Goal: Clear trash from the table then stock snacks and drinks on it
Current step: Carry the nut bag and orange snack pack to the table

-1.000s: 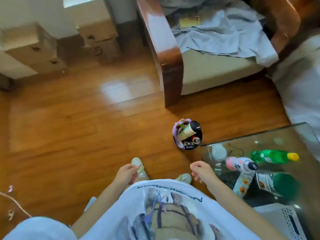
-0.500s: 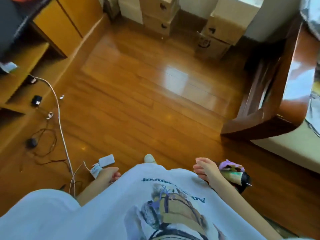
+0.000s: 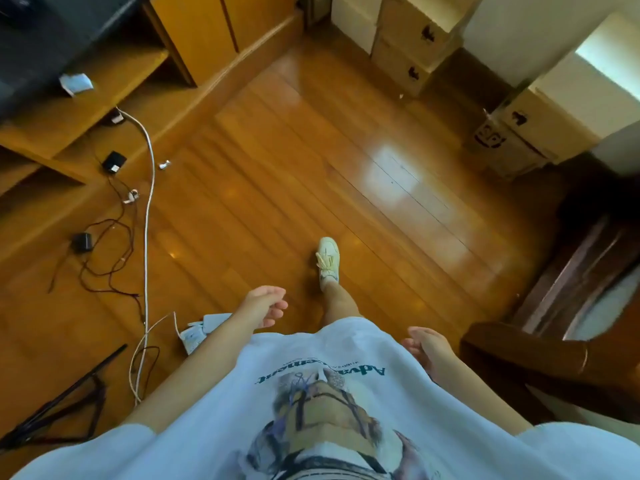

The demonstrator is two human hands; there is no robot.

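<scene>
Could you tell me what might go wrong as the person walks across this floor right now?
1. The white cable and tangled dark wires lie loose on the floor at the person's left, with a white power strip near the left hand; a sideways step could snag them.
2. The dark wooden chair arm sits close beside the right hand, which could knock against it.

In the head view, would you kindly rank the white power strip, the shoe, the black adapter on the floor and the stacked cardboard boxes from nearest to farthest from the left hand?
From the left hand:
1. White power strip, on the floor just left of the forearm.
2. Shoe, ahead and slightly right.
3. Black adapter, far left among the cables.
4. Stacked cardboard boxes, by the far wall.
</scene>
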